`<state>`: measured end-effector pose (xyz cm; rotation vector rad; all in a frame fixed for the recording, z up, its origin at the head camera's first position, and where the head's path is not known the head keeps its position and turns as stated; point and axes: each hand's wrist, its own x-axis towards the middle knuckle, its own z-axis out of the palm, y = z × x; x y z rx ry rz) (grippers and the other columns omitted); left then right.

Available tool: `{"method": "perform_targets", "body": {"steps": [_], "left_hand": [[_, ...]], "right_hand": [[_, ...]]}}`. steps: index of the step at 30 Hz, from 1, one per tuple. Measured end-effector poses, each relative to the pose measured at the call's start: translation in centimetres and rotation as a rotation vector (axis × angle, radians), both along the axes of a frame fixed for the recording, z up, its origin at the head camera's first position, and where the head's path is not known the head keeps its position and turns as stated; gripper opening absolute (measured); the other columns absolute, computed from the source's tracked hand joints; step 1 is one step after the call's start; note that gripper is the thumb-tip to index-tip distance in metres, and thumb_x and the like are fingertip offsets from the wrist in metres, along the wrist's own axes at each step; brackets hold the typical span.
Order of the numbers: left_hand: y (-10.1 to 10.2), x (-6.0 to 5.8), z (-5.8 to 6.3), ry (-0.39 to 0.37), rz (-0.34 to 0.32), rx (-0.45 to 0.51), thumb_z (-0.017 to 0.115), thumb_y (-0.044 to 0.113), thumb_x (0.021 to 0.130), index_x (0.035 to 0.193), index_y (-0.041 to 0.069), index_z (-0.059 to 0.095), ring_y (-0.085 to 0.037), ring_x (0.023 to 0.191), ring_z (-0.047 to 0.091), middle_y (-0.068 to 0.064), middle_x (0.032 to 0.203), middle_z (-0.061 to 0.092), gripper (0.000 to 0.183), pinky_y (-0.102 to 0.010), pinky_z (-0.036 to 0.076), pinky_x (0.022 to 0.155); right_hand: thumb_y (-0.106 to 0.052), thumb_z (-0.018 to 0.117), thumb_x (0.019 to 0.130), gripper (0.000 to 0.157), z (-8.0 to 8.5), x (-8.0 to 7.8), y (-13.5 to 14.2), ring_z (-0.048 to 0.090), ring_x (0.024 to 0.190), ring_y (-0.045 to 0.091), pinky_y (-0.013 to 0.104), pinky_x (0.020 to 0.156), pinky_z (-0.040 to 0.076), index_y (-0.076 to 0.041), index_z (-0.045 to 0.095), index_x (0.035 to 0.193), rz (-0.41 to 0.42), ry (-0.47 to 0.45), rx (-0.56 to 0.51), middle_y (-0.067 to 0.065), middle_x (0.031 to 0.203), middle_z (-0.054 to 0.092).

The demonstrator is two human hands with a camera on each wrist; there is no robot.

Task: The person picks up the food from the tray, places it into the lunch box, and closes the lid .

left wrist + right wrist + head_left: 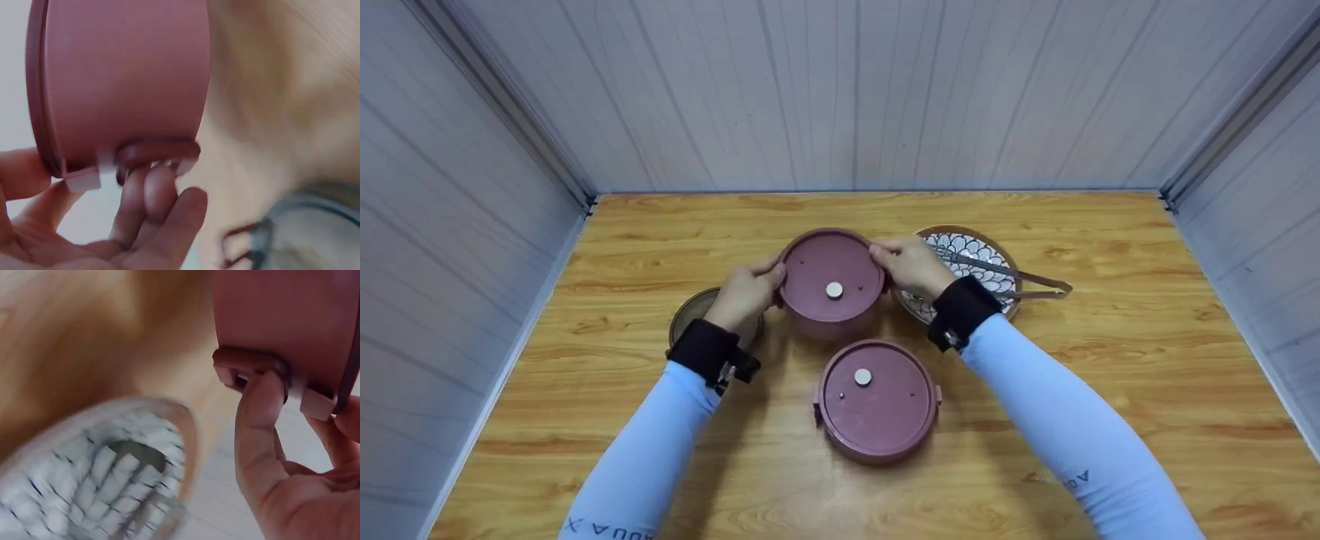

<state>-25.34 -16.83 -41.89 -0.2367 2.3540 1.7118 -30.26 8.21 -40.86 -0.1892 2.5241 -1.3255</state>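
A dusky-pink lidded pot (pixel 817 262) with a pale round knob is held up off the wooden table between both hands. My left hand (pixel 741 295) grips its left handle (pixel 157 151); the fingers curl under that handle and the thumb reaches the lid's edge. On the opposite side my right hand (pixel 915 268) holds the other handle (pixel 250 360), thumb at the lid rim. Nearer to me a second pink lidded pot (pixel 877 420) sits on the table.
Partly hidden below the left hand is a dark-rimmed round vessel (pixel 681 319). A scale-patterned plate (pixel 960 238) with metal tongs (pixel 1024 276) lying across it stands by the right hand. Pale panels (pixel 855 97) wall the table (pixel 1110 360) at back and sides.
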Motion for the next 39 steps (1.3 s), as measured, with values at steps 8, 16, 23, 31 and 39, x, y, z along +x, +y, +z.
{"method": "perform_targets", "body": {"steps": [8, 16, 23, 31, 39], "left_hand": [[1.8, 2.4, 3.0, 0.065, 0.029, 0.304, 0.052, 0.02, 0.104, 0.146, 0.013, 0.048, -0.014, 0.073, 0.061, -0.012, 0.142, 0.053, 0.043, -0.029, 0.055, 0.072], [2.7, 7.4, 2.6, 0.132, -0.095, 0.254, 0.056, 0.019, 0.102, 0.146, 0.012, 0.047, -0.02, 0.089, 0.067, -0.009, 0.147, 0.048, 0.045, -0.034, 0.057, 0.078], [2.9, 10.4, 0.6, 0.145, -0.14, 0.267, 0.058, 0.017, 0.101, 0.144, 0.005, 0.048, -0.02, 0.092, 0.067, -0.02, 0.143, 0.05, 0.046, -0.033, 0.057, 0.078], [2.8, 11.3, -0.4, 0.133, -0.153, 0.281, 0.059, 0.017, 0.1, 0.145, 0.002, 0.045, -0.021, 0.099, 0.065, -0.022, 0.148, 0.043, 0.049, -0.033, 0.057, 0.081], [2.2, 11.5, -0.5, 0.118, -0.149, 0.276, 0.058, 0.015, 0.101, 0.146, 0.003, 0.046, -0.02, 0.093, 0.066, -0.022, 0.146, 0.046, 0.048, -0.031, 0.056, 0.079]], "right_hand": [[-0.029, 0.053, 0.104, 0.036, 4.3, 2.9, 2.6, 0.059, 0.118, 0.025, 0.042, 0.102, 0.044, -0.012, 0.061, 0.135, 0.016, 0.155, -0.024, 0.009, 0.133, 0.062], [-0.032, 0.054, 0.103, 0.03, 3.6, 8.6, 5.3, 0.058, 0.066, 0.025, 0.036, 0.063, 0.054, -0.017, 0.07, 0.123, 0.018, 0.167, -0.054, 0.009, 0.106, 0.073], [-0.025, 0.057, 0.102, 0.029, 1.0, 11.9, 6.1, 0.062, 0.115, 0.025, 0.043, 0.103, 0.045, -0.009, 0.068, 0.123, 0.023, 0.182, -0.105, 0.01, 0.131, 0.061], [-0.024, 0.058, 0.101, 0.032, -0.2, 12.4, 6.0, 0.055, 0.125, 0.029, 0.043, 0.107, 0.039, -0.005, 0.065, 0.126, 0.043, 0.217, -0.117, 0.013, 0.132, 0.06], [-0.022, 0.061, 0.1, 0.028, -0.5, 12.5, 5.6, 0.057, 0.124, 0.025, 0.044, 0.108, 0.039, -0.007, 0.069, 0.123, 0.027, 0.209, -0.136, 0.01, 0.127, 0.064]]}}
